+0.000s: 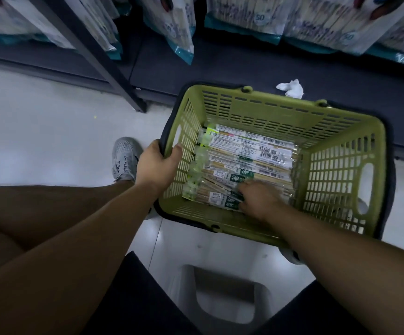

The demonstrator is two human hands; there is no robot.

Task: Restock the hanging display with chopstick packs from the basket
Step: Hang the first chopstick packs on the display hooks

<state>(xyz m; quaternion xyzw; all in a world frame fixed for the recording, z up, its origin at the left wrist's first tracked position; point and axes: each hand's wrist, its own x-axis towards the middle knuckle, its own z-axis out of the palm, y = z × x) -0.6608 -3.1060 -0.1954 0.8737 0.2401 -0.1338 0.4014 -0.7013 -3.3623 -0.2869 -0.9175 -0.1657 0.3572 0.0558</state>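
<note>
A green plastic basket [341, 131] stands on the floor in front of me, with several clear chopstick packs [249, 151] lying flat across its bottom. My left hand [156, 163] grips the basket's left rim, thumb inside and fingers curled over the edge. My right hand [259, 197] reaches down into the basket and its fingers lie on the nearest packs; whether they grasp one is hidden by the back of the hand. Bags of chopsticks [317, 22] hang in the display along the top of the view.
A dark shelf base [220, 68] runs behind the basket, with a crumpled white tissue [291, 88] on it. A slanted metal upright [104, 66] stands at left. My grey shoe [125, 158] is left of the basket, and a grey stool [225, 293] sits below me.
</note>
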